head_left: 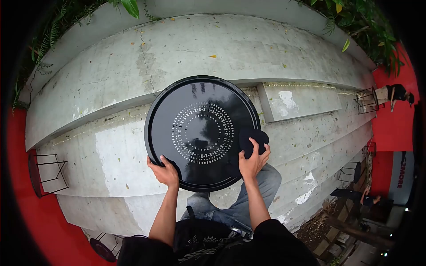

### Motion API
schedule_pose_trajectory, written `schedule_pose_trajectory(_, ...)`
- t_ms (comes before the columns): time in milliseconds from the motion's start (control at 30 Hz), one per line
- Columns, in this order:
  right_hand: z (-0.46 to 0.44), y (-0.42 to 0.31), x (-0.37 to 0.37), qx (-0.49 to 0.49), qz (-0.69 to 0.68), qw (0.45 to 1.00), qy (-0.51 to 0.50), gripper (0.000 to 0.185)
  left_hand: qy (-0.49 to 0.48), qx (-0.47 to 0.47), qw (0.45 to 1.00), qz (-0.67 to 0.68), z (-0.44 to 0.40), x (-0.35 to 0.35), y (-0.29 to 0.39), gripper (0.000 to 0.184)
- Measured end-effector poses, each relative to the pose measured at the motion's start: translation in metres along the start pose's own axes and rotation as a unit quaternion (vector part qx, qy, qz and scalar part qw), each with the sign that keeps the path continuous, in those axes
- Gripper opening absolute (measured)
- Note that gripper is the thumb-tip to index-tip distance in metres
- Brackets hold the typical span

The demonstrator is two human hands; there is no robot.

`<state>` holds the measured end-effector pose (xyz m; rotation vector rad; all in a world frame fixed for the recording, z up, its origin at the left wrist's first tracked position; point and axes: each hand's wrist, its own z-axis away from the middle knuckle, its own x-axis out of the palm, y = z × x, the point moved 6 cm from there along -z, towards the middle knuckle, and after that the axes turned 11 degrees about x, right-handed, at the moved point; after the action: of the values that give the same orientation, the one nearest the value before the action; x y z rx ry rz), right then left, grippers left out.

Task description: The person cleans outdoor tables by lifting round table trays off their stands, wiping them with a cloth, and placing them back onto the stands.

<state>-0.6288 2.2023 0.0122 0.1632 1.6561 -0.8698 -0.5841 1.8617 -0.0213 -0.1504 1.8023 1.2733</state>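
Observation:
A round black tabletop (203, 133), glossy and with rings of small punched holes, fills the middle of the head view. My left hand (165, 172) grips its rim at the lower left, thumb on the upper face and the other fingers partly hidden at the edge. At the lower right, my right hand (252, 164) has its fingers curled over a dark cloth (250, 134), which lies against the tabletop's right edge. Reflections of the surroundings show on the shiny surface. Whatever supports the tabletop is hidden below it.
Worn concrete steps (111, 155) surround me, with a raised concrete block (297, 102) at right. Small dark tables stand at the left (34, 174) and right. A person (396, 94) is near the far-right red floor. Plants (350, 24) hang over the upper edge.

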Motion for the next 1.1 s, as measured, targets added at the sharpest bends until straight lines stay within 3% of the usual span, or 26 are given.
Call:
schedule_pose_trajectory(267,-0.110,-0.056,0.039,-0.008,0.023,0.999,0.035,0.065,-0.013,0.024,1.000,0.012,-0.002,0.004,-0.008,0.060)
schedule_pose_trajectory(533,-0.151,-0.164,0.106,-0.149,0.001,0.987,0.068,0.060,0.005,0.030,0.999,0.016,-0.005,0.004,-0.003,0.060)
schedule_pose_trajectory(633,-0.134,-0.202,0.121,-0.203,-0.044,0.976,0.070,0.052,0.001,0.018,1.000,0.006,-0.004,0.004,-0.006,0.061)
schedule_pose_trajectory(833,-0.015,-0.235,0.131,-0.331,-0.121,0.930,-0.105,0.048,0.004,0.000,1.000,0.000,-0.002,0.003,-0.009,0.059)
schedule_pose_trajectory(900,0.029,-0.222,0.123,-0.361,-0.122,0.907,-0.181,0.049,0.005,0.005,1.000,0.005,-0.003,0.002,-0.007,0.059)
schedule_pose_trajectory(1033,0.083,-0.157,0.087,-0.398,-0.105,0.879,-0.240,0.053,-0.011,-0.049,0.997,0.067,-0.003,0.005,-0.018,0.051)
schedule_pose_trajectory(1100,0.090,-0.116,0.066,-0.381,-0.080,0.888,-0.246,0.053,0.005,-0.029,0.997,0.069,-0.002,0.001,-0.009,0.051)
